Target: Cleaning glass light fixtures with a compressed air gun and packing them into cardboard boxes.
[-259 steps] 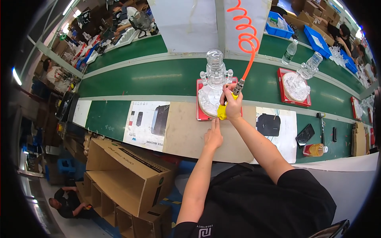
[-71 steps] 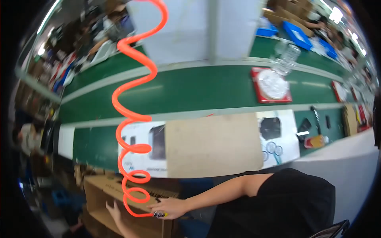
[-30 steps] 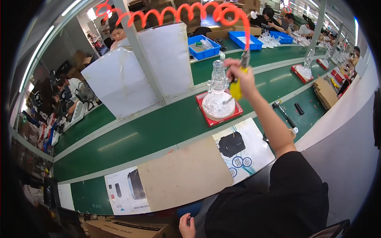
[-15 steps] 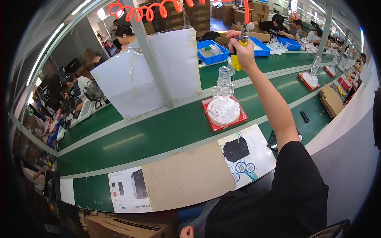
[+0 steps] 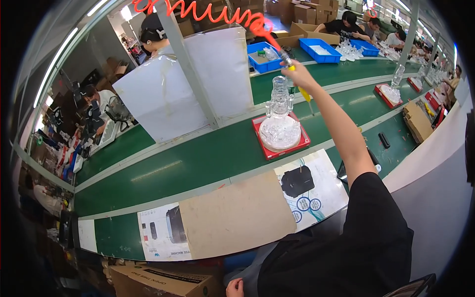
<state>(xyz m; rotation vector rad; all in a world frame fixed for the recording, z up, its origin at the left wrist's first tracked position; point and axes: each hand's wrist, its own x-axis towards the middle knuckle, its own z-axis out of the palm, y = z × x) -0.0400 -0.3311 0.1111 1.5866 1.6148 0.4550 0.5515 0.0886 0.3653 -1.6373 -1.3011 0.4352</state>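
Observation:
My right hand (image 5: 300, 78) is closed around a yellow air blow gun (image 5: 305, 94), held up over the belt just right of a clear plastic assembly. The gun's thin nozzle slants down to the right. An orange coiled hose (image 5: 264, 30) joins its upper end. Below stands the clear assembly (image 5: 280, 96), a tall ribbed column on a round white base (image 5: 279, 133) in a red tray (image 5: 262, 148). My left hand (image 5: 234, 287) shows only in part at the lower edge, near my dark clothes. Its fingers look curled in, with nothing visible in them.
Flattened cardboard (image 5: 237, 215) lines the near ledge of the green belt (image 5: 208, 161). A white board (image 5: 220, 74) and a grey post (image 5: 190, 64) stand across it. Blue bins (image 5: 319, 50) lie on the far side, where people work. More red trays (image 5: 388, 95) sit farther right.
My right hand has come down slightly, and the blow gun has swung so that its nozzle points downward. The hose now runs off to the upper left instead of straight up.

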